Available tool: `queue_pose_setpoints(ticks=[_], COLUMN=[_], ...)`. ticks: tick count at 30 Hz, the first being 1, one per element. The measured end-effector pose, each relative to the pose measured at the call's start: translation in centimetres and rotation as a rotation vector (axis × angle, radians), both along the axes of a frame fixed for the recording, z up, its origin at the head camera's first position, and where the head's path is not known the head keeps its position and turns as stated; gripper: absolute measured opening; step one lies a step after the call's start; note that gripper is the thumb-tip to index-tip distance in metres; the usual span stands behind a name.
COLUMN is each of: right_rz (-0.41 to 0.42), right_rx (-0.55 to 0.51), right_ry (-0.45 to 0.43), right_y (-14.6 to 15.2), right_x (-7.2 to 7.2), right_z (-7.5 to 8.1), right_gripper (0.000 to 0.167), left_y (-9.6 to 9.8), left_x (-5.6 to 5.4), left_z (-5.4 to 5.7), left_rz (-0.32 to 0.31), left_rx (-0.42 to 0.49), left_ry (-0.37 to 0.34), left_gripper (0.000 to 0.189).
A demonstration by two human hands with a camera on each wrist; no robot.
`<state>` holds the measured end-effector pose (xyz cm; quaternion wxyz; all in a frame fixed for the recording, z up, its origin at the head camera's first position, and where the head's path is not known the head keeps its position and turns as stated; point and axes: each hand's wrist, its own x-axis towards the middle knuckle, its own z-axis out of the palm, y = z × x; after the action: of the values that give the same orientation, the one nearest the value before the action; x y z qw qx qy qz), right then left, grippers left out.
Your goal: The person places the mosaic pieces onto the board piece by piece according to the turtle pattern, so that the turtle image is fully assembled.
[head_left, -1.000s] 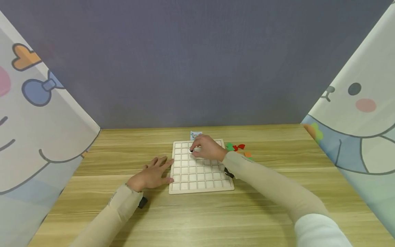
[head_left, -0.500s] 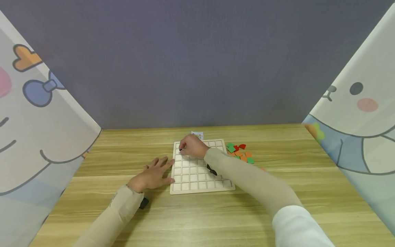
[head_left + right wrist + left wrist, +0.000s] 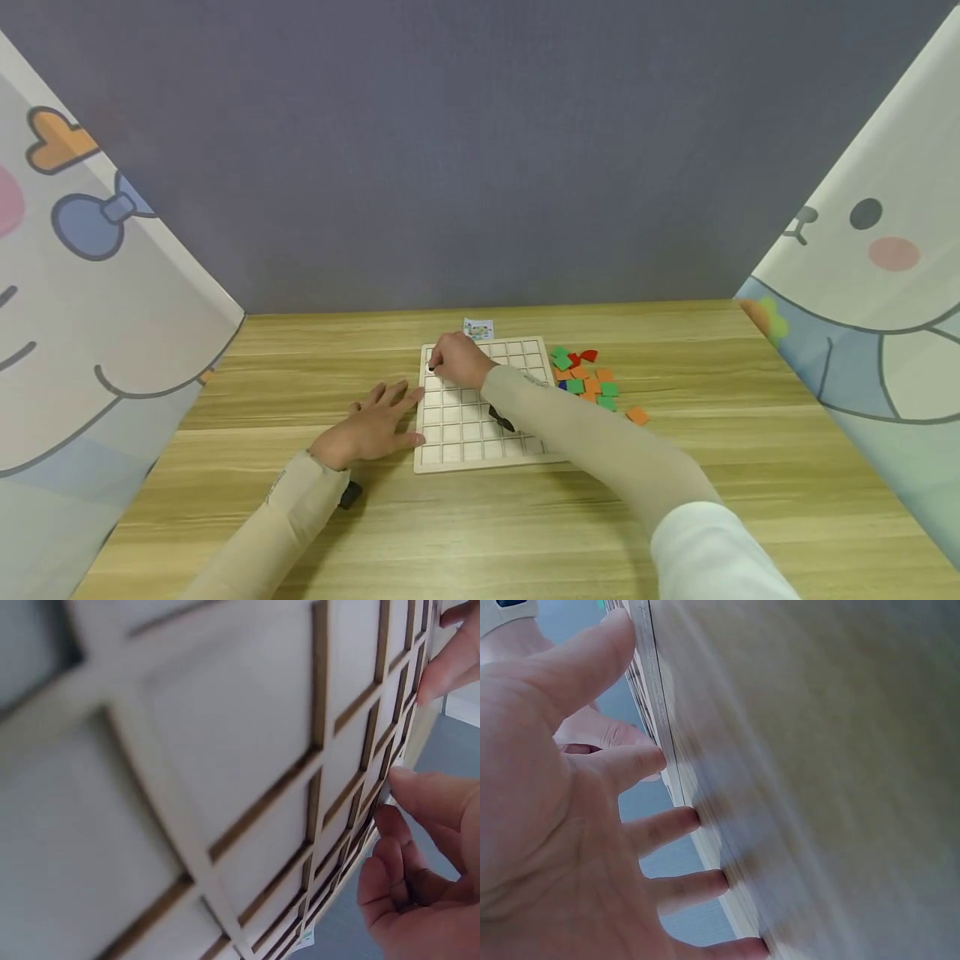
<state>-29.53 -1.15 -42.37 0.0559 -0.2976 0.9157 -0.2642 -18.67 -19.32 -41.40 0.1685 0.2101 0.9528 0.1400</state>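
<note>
A pale wooden board [image 3: 452, 433] with a raised square grid lies on the table in the head view. Over its left column, in an upper row, my right hand [image 3: 459, 360] pinches a small dark piece [image 3: 431, 368] between thumb and forefinger. The right wrist view shows those fingertips low against the grid; the piece's exact shape is mostly hidden. My left hand [image 3: 367, 425] rests palm down on the table with fingers spread. Its thumb and forefinger reach the board's left edge, as the left wrist view [image 3: 585, 817] also shows for that hand.
Right of the board lie loose flat tiles: green [image 3: 573, 386], orange [image 3: 637, 415], red [image 3: 589, 356] and a partly covered blue one [image 3: 562, 385]. Behind the board is a small printed card [image 3: 478, 329]. A grey wall [image 3: 480, 167] rises behind the wooden table [image 3: 480, 533].
My right hand has moved left across the board with the dark piece, to the left column. More tiles on the right are uncovered. The left hand has stayed in place.
</note>
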Motion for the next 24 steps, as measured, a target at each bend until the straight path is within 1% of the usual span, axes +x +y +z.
queue_pose_setpoints(ticks=[7,10,15,17,24], right_rz=[0.066,0.061,0.039,0.040,0.079], right_rx=[0.004,-0.008,-0.036,-0.040,-0.036], right_ry=[0.027,0.022,-0.025,-0.029,0.005], right_y=[0.04,0.01,0.10,0.23,0.42], right_x=[-0.23,-0.31,-0.38,-0.36,-0.51], right_z=[-0.13,-0.17,-0.23,-0.18,-0.08], right_gripper=[0.017,0.013,0.004,0.004,0.011], left_y=[0.02,0.03,0.05,0.05,0.12], left_x=[0.04,-0.03,-0.06,-0.03,-0.10], left_z=[-0.07,-0.09,-0.10,-0.12,-0.04], left_rz=[0.003,0.000,-0.002,-0.002,0.000], left_rx=[0.008,0.001,0.002,0.003,0.001], left_ry=[-0.007,0.003,0.001,-0.003,0.001], left_gripper=[0.077,0.077,0.077,0.077,0.077])
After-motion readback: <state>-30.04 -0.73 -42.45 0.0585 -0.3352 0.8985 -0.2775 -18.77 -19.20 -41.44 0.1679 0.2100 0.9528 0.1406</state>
